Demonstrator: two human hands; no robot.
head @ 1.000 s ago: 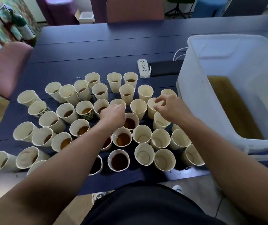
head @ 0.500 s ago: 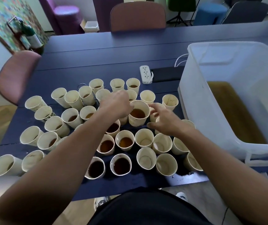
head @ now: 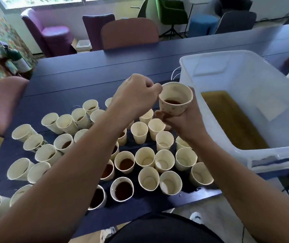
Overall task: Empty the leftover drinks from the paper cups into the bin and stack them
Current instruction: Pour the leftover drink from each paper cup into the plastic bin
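I have the paper cup (head: 175,100) of brown drink up off the table, my right hand (head: 184,118) wrapped round its base, my left hand (head: 136,97) pinching its rim. Just right of it waits the plastic bin (head: 271,155); I'd tip slowly over its wall. Below both hands, paper cups (head: 105,155) crowd the dark blue table (head: 87,74); beyond, chairs (head: 129,33).

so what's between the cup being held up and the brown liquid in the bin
In the head view, only the bin's near white wall separates the held cup from the brown liquid; the right hand grips the cup beside that wall.
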